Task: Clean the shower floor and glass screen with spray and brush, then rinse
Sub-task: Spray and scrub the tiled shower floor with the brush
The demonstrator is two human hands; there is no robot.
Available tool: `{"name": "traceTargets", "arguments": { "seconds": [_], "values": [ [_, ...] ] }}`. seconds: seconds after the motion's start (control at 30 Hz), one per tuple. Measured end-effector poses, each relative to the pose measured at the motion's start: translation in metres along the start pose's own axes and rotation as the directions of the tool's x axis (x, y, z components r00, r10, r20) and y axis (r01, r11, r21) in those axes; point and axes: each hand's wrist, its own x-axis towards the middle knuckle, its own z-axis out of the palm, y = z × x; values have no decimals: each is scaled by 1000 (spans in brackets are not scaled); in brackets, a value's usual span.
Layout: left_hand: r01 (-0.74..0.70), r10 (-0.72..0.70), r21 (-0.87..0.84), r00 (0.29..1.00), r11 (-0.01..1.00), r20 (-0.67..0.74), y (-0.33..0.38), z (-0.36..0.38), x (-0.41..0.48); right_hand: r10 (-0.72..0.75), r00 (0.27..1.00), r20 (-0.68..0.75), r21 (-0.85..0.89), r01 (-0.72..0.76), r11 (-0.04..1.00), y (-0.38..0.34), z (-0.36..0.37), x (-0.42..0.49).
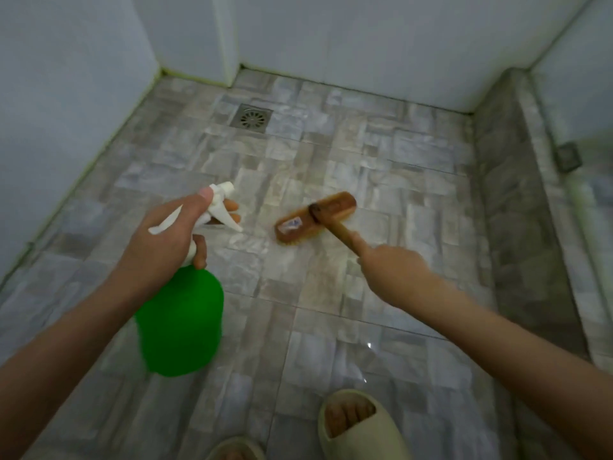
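My left hand (166, 240) grips the white trigger head of a green spray bottle (180, 322), fingers round the trigger, nozzle pointing at the floor ahead. My right hand (394, 273) holds the wooden handle of a scrub brush (315, 218), index finger stretched along the handle. The brush head rests bristles-down on the grey stone-pattern shower floor (365, 151) near its middle. The glass screen (583, 104) stands along the right side, above a tiled kerb.
A square metal drain (252, 118) lies at the back of the floor. White walls (348, 38) close the back and left. A raised tiled kerb (517, 210) runs down the right. My feet in beige slippers (358, 426) stand at the near edge.
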Motion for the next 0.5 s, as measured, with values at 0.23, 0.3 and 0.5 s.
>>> {"name": "traceTargets", "arguments": {
  "seconds": [0.23, 0.3, 0.5],
  "values": [
    [-46, 38, 42, 985, 998, 168, 17, 59, 25, 168, 960, 223, 32, -179, 983, 56, 9, -90],
    [-71, 50, 91, 976, 993, 213, 19, 80, 30, 245, 961, 125, 34, -251, 967, 65, 28, -62],
    [-113, 66, 133, 946, 985, 318, 17, 132, 40, 330, 917, 225, 118, -361, 925, 95, 34, -90]
  ]
}}
